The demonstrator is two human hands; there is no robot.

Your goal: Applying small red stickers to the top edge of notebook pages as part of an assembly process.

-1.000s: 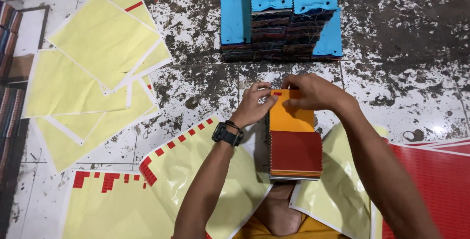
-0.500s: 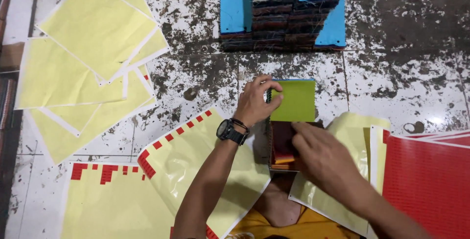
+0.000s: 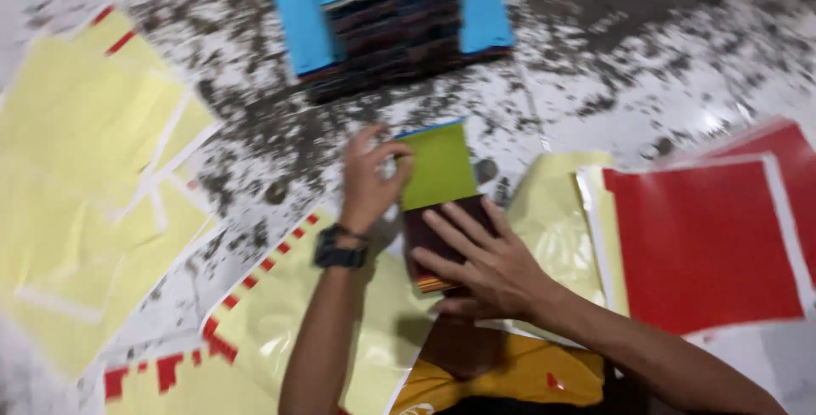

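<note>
My left hand (image 3: pixel 367 179), with a black watch on its wrist, grips the left edge of a green sheet (image 3: pixel 439 164) that stands up from a small dark red stack of sheets (image 3: pixel 425 237). A blue edge shows behind the green sheet. My right hand (image 3: pixel 484 262) lies flat, fingers spread, on top of the dark red stack, pressing it down. The stack rests over my lap on pale yellow sheets. The picture is blurred by motion.
A pile of dark booklets with blue covers (image 3: pixel 395 16) sits ahead on the stained floor (image 3: pixel 612 67). Pale yellow sheets (image 3: pixel 93 177) with red strips spread to the left. Glossy red sheets (image 3: pixel 705 237) lie at right, over more yellow sheets (image 3: pixel 557 211).
An orange sheet on top gave way to a green one, now lifted by my left hand. My right hand came down from the top edge onto the stack. The view swung left.
</note>
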